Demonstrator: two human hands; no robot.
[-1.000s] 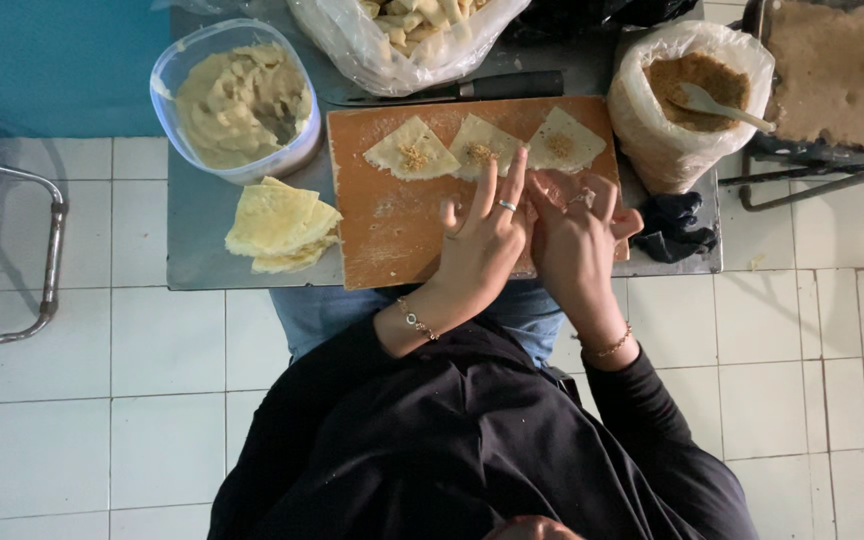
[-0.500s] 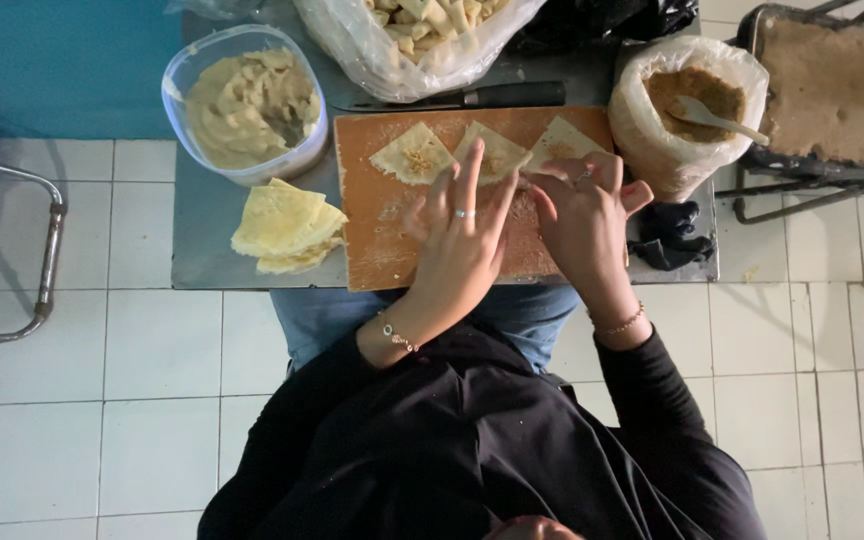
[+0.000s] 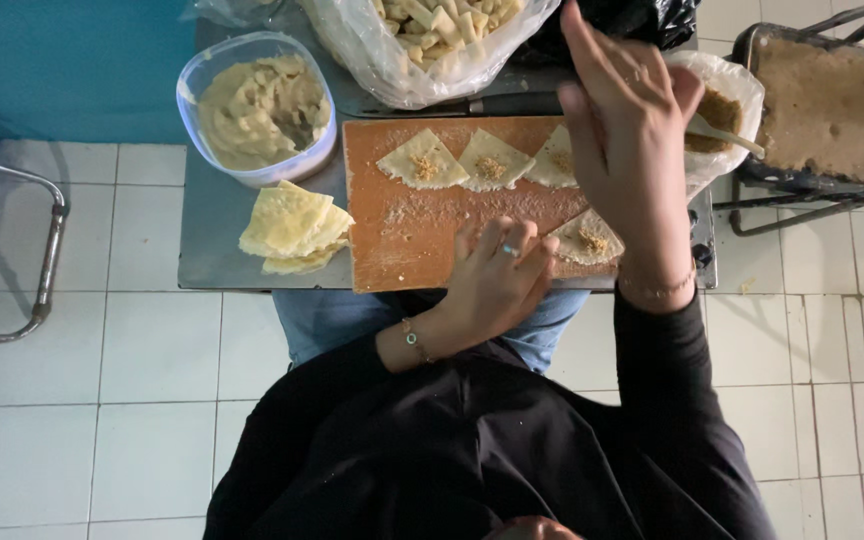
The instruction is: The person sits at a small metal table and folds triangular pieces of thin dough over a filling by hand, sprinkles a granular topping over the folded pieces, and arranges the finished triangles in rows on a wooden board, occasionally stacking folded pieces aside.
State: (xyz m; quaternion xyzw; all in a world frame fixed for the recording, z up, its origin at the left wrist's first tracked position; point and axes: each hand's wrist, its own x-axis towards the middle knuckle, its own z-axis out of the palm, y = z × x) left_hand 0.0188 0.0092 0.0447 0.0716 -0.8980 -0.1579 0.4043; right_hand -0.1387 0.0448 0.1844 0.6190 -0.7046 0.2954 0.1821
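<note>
A wooden board (image 3: 402,235) lies on a small metal table (image 3: 214,250). Three triangular dough pieces (image 3: 490,160) with brown filling sit in a row along its far edge. A fourth dough piece (image 3: 588,240) lies near the board's front right. My left hand (image 3: 497,278) rests on the board with its fingertips beside that piece and holds nothing. Raised above the board's right end, my right hand (image 3: 624,110) has its fingers spread and empty. It is close to the spoon (image 3: 730,135) in a white bag of brown filling (image 3: 732,95).
A stack of pale dough sheets (image 3: 292,228) lies left of the board. Behind it stands a plastic tub of pale paste (image 3: 257,105). A clear bag of cut pieces (image 3: 432,35) and a knife (image 3: 497,103) lie at the back. A dark tray of brown mix (image 3: 817,100) is at right, a metal chair frame (image 3: 47,250) at left.
Both hands were pressed together over a dough piece on the board. My right hand has lifted up and away toward the filling bag; my left hand stays low beside the fourth piece.
</note>
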